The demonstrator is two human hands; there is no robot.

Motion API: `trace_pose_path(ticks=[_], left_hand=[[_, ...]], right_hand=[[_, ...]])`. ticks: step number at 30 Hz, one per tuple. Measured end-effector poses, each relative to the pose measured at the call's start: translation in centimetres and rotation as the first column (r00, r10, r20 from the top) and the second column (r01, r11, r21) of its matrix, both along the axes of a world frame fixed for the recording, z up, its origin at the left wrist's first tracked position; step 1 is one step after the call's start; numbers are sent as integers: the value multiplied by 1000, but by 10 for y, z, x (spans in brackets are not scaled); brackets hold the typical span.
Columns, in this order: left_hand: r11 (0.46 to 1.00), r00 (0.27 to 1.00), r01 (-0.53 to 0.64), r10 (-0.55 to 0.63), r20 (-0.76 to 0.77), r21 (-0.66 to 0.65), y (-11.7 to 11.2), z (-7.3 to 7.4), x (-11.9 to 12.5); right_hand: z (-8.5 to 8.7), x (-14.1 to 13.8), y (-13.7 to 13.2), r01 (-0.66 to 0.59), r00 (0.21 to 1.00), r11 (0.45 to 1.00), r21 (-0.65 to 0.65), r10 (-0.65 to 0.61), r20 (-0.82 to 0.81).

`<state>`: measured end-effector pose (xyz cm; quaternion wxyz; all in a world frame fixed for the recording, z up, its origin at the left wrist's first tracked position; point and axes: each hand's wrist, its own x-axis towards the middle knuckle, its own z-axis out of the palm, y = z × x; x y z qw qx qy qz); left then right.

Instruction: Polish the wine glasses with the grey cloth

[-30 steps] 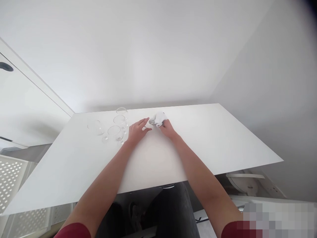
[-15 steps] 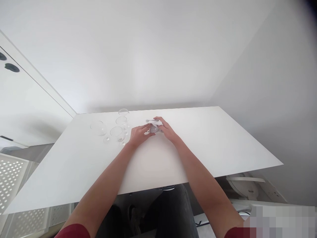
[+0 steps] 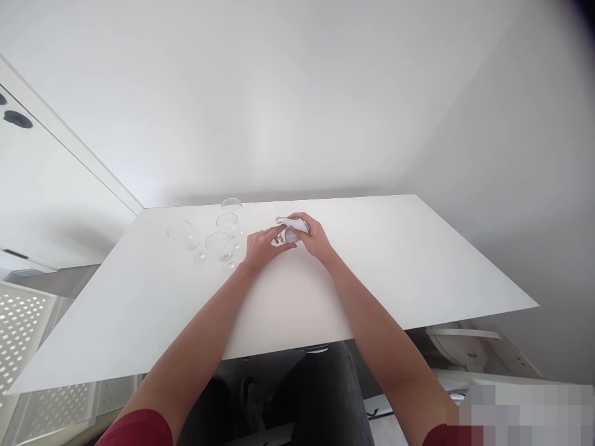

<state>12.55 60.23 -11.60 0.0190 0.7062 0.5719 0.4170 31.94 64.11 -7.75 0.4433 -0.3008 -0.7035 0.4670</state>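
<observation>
Near the middle of the white table, my left hand [image 3: 261, 248] is closed around a clear glass [image 3: 291, 236], thumb in front and fingers behind. Most of the glass is covered by the hands, so its full shape is hard to make out. A crumpled white cloth or tissue [image 3: 297, 224] is pressed against the glass by my right hand [image 3: 317, 238], whose fingers curl over it. To the left of my left hand stand several clear stemmed glasses, among them a front one [image 3: 217, 243], a back one [image 3: 232, 207] and a wide one [image 3: 183, 236].
The white table [image 3: 418, 260] meets a plain wall at the back. A white cabinet door [image 3: 60, 173] is at the left, above a perforated white basket [image 3: 21, 328]. Below the right table edge sits a round white object [image 3: 460, 350]. My legs [image 3: 320, 396] are under the table.
The glass has tilted or turned slightly between my hands, and the cloth has shifted a little over it with my right hand. The standing glasses keep their places.
</observation>
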Motion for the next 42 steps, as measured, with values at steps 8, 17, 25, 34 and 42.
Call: trace_pose_path(ticks=[8, 17, 25, 34, 42], left_hand=[[988, 996, -89, 88, -14, -129, 6, -6, -1], [984, 995, -97, 93, -32, -152, 4, 0, 2], [974, 994, -25, 49, 102, -224, 2, 6, -3], [971, 996, -8, 29, 83, -240, 4, 6, -2], [985, 996, 83, -87, -16, -154, 6, 2, -4]], right_hand=[[0, 4, -2, 150, 979, 984, -92, -161, -124], [0, 6, 4, 93, 992, 989, -120, -101, -70], [1, 9, 0, 165, 981, 985, -46, -169, -97], [1, 12, 0, 211, 966, 973, -90, -221, -130], [2, 17, 2, 152, 986, 988, -33, -150, 70]])
